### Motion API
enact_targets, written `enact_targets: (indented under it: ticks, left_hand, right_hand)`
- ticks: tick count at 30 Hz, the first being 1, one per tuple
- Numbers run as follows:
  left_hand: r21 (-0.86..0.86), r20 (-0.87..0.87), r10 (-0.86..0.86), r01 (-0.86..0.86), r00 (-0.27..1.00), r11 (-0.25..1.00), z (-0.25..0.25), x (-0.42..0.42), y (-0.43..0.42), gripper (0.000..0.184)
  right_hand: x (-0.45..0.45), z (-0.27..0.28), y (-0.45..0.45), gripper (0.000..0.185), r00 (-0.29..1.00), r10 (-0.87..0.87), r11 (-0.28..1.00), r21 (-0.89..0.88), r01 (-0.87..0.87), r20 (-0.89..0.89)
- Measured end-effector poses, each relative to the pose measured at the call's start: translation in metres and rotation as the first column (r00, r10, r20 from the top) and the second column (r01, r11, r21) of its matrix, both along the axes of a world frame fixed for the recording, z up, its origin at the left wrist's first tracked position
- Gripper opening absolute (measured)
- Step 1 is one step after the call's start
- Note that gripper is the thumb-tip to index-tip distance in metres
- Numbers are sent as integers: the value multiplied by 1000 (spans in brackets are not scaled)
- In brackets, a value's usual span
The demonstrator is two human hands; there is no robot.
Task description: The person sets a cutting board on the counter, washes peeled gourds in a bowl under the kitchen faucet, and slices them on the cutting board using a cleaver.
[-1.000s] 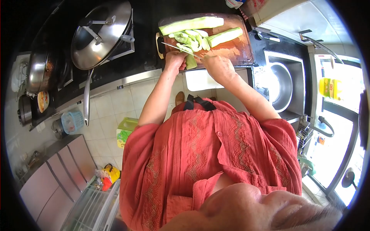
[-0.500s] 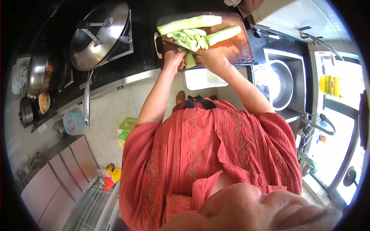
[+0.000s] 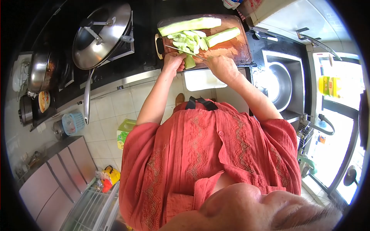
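My right hand [image 3: 222,67] is closed around the handle of a knife [image 3: 186,52], whose blade points left across the near part of a wooden cutting board [image 3: 236,48]. Under and beside the blade lies a short piece of pale green gourd [image 3: 189,61], and my left hand [image 3: 174,62] grips it with curled fingers. Just beyond the blade is a pile of cut slices [image 3: 189,39]. One long peeled length of gourd [image 3: 190,25] lies along the board's far side, and a shorter length [image 3: 223,36] rests to the right of the slices.
To the left, a wok with a metal lid [image 3: 101,36] sits on the stove, its handle jutting toward me. A steel pot [image 3: 38,75] stands farther left. On the right, a metal basin [image 3: 284,86] is in the sink. A white container [image 3: 203,80] is below the board.
My right hand and the knife have shifted slightly to the right, drawing the blade along. My left hand stays on the gourd piece. The view has shifted a little.
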State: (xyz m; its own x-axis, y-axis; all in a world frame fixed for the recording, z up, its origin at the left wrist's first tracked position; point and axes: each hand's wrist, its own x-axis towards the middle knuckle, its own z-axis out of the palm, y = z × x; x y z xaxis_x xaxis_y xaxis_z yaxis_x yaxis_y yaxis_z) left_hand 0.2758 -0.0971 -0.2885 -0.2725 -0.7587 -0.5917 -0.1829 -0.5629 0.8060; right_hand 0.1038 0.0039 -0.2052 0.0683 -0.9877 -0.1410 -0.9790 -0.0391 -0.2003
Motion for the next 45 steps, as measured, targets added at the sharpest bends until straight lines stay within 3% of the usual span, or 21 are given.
enact_targets:
  ticks: [2, 9, 11, 12, 14, 15, 18, 20, 22, 24, 26, 27, 29, 38, 41, 45]
  left_hand:
    - [-7, 21, -14, 14, 1000, 1000, -1, 1, 0, 20]
    - [-40, 53, -43, 45, 998, 998, -4, -1, 0, 19]
    - [-53, 85, -55, 60, 995, 997, 1, -2, 0, 18]
    - [-65, 83, -55, 61, 995, 996, 2, -4, -1, 18]
    - [-111, 85, -38, 48, 996, 993, 2, -2, 9, 22]
    - [-149, 211, -144, 177, 967, 973, 15, 1, 13, 31]
    - [-301, 354, -186, 300, 917, 905, 32, 3, 34, 43]
    - [-267, 363, -201, 308, 910, 913, 29, 4, 29, 49]
    - [-350, 336, -159, 280, 928, 894, 22, 5, 17, 47]
    - [-284, 276, -90, 170, 957, 944, 29, 7, 8, 41]
    - [-126, 170, -99, 122, 980, 985, 15, 11, 1, 33]
    - [-125, 170, -99, 121, 980, 985, 13, 13, 0, 33]
    - [-20, 77, -120, 122, 990, 992, 10, 13, 0, 26]
    - [-49, 102, -63, 68, 993, 996, 5, 1, 5, 25]
    - [-68, 97, -63, 69, 993, 995, 11, 0, 2, 25]
    - [-55, 99, -39, 44, 994, 998, 5, 0, 7, 25]
  right_hand:
    - [2, 4, -1, 24, 997, 3, 995, 95, 5, -83]
    - [1, -3, -19, 32, 994, 80, 991, 115, -71, -77]
    - [6, -39, -33, 37, 996, -2, 997, 75, -5, 90]
    - [10, -37, -37, 37, 996, -2, 998, 63, -4, 88]
    - [18, -36, -40, 37, 998, -42, 994, 102, 37, 52]
    - [17, -32, -40, 35, 1000, -18, 990, 140, 15, 23]
    - [1, -50, -47, 36, 998, -3, 992, 126, -5, 68]
    - [-4, -28, -40, 38, 993, 73, 993, 90, -82, 95]
    - [-4, -19, -34, 39, 951, -184, 981, 110, 161, 247]
    - [0, -6, -25, 39, 945, -187, 982, 89, 169, 269]
    - [6, 2, -20, 34, 980, -158, 984, 106, 146, 119]
    - [8, 0, -17, 34, 980, -158, 984, 107, 146, 119]
    - [9, -9, -10, 33, 995, -71, 993, -87, 77, 68]
    - [23, -31, -31, 30, 991, -101, 994, 46, 97, 88]
    - [19, -24, -25, 31, 998, -60, 998, 28, 60, 5]
    - [26, -18, -16, 30, 998, -64, 998, -9, 64, 20]
